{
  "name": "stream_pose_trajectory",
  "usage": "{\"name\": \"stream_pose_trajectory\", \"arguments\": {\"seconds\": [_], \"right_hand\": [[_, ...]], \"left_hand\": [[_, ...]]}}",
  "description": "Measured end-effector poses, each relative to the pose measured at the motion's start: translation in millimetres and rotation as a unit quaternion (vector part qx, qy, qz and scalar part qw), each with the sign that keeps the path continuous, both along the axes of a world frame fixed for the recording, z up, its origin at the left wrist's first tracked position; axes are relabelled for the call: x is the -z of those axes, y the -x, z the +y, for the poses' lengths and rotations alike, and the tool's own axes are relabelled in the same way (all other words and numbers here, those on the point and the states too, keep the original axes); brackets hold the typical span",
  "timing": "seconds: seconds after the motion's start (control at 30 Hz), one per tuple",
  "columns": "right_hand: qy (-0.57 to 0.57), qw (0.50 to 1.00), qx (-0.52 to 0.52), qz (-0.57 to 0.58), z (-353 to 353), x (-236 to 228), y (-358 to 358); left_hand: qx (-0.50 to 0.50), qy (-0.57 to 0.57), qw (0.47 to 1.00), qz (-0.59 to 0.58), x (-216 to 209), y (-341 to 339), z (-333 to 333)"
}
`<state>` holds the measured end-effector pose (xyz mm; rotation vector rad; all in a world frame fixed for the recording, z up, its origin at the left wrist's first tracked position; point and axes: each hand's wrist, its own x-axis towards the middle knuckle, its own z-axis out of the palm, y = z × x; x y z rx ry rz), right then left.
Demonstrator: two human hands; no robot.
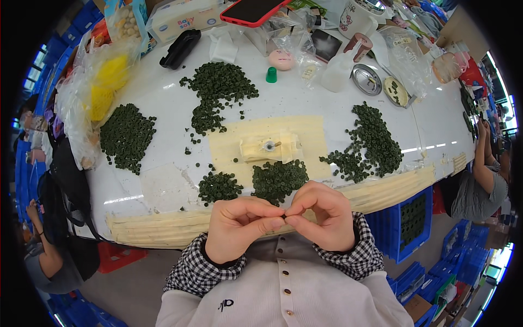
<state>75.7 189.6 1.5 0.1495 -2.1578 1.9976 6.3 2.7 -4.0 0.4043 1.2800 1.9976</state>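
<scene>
At the desk's left edge a clear plastic bag with yellow contents (103, 82) slumps beside a flat heap of small dark green ring-shaped parts (127, 136). Further back lie a light box with coloured print (182, 16) and a red-cased phone (256, 10). The left hand (239, 229) is curled nearly closed, thumb and forefinger pinched at the tip; the right hand (321, 215) meets it tip to tip, equally curled. A tiny dark piece (284, 219) sits between the touching fingertips, but I cannot tell which hand really holds it. The nearest pile of green rings (279, 180) lies on the white desk (163, 185) straight ahead of both hands, slightly closer to the right one, below a pale yellow taped block (269, 146). A longer spread of rings (373, 144) runs diagonally at right.
</scene>
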Motion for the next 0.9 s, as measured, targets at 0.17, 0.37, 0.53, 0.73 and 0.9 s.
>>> {"name": "stream_pose_trajectory", "arguments": {"seconds": [0.17, 0.37, 0.53, 0.73, 0.9], "right_hand": [[-0.095, 0.994, 0.023, 0.045, -0.6, -8.2, 3.5], [-0.229, 0.962, 0.059, 0.134, -3.1, -3.7, 4.5], [-0.262, 0.947, 0.072, 0.171, -4.1, -1.1, 5.1], [-0.286, 0.933, 0.089, 0.198, -6.1, 1.6, 5.0], [-0.251, 0.948, 0.09, 0.174, -9.6, 0.8, 5.5]], "left_hand": [[0.004, 0.026, 1.0, -0.004, -9.3, -1.9, -1.1], [-0.016, 0.059, 0.998, 0.009, -14.1, -2.9, 1.7], [-0.025, 0.07, 0.997, 0.036, -12.9, -5.2, 2.2], [-0.046, 0.069, 0.996, 0.029, -11.9, -5.4, 4.0], [-0.049, 0.077, 0.996, 0.012, -11.4, -4.8, 3.7]]}}
